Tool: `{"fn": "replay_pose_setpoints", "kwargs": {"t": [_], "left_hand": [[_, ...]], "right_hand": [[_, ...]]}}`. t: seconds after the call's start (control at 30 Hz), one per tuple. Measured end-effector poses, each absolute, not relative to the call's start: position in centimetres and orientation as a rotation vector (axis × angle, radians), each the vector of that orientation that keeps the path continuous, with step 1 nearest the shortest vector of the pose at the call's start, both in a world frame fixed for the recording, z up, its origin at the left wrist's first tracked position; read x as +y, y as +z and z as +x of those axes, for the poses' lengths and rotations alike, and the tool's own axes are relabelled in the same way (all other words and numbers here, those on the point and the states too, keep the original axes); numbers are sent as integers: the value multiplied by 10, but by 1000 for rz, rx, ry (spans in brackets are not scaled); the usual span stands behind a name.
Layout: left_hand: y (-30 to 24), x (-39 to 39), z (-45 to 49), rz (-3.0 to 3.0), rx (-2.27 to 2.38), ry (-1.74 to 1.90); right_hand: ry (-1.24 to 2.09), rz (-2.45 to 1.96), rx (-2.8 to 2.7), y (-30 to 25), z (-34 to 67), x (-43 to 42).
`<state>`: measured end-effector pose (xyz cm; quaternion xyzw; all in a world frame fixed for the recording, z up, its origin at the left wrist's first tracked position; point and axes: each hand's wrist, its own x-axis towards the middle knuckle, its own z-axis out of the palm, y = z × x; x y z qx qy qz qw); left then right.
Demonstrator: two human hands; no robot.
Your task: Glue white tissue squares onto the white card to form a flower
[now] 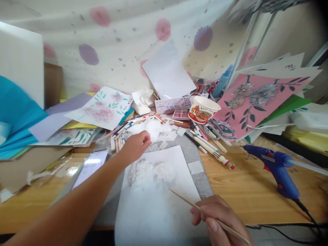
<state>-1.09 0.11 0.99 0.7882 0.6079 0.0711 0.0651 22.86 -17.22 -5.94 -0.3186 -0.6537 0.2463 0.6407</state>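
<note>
My right hand [217, 218] grips a thin wooden stick [183, 198], its pointed tip over a sheet of white paper [148, 212]. On the upper part of that sheet are two fluffy whitish clusters [151, 174], blurred in detail. My left hand [137, 145] is stretched past the sheet's top left corner, with its fingers closed together. Whatever they may hold is too small to make out. Just beyond that hand lies a heap of small white paper squares [171, 135], and a single square [195, 167] rests on the grey cloth [107, 205] to the right.
Pens and markers [205, 140] ring the paper heap, with scissors [219, 130] and a paper cup [203, 109] behind. A blue glue gun [276, 167] stands at right, its cord trailing. At left is a phone [92, 164]. Floral artworks [101, 109] lean at the back.
</note>
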Motion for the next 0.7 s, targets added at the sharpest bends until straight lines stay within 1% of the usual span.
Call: {"fn": "replay_pose_setpoints", "kwargs": {"t": [0.13,0.27,0.53,0.7], "left_hand": [[20,-9,-17,2326,1799,332],[20,-10,-13,2372,1765,349],[-5,39,24,2621,1710,252],[-9,54,49,2575,1766,323]], "right_hand": [[552,-736,-1455,-59,226,-172],[551,-740,-1456,-61,225,-171],[526,-699,-1534,-59,230,-167],[579,-680,-1627,-62,238,-168]]}}
